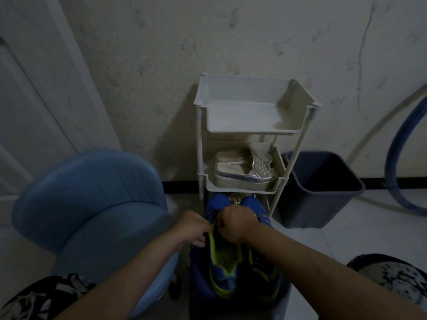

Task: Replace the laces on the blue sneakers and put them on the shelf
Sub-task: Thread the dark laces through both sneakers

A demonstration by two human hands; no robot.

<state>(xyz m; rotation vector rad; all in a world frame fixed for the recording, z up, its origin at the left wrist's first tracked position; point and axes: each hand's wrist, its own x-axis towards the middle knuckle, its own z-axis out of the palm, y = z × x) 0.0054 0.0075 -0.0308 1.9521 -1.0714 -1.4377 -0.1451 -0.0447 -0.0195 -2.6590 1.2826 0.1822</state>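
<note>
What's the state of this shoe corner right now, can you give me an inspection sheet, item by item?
Surface: pale tiled floor; what the sneakers sit on is too dark to tell.
Job's things: blue sneakers side by side, toes toward the shelf rack; lace not discernible.
Clutter: silver shoes on the rack's middle tier.
Hands: left hand and right hand, fingers curled, both pinch at the lacing area of the sneaker with the lime lining.
Cables: nothing seen; a blue hose loops at right.
Surroundings: blue chair at left, dark bin right of the rack, door, stained wall.
</note>
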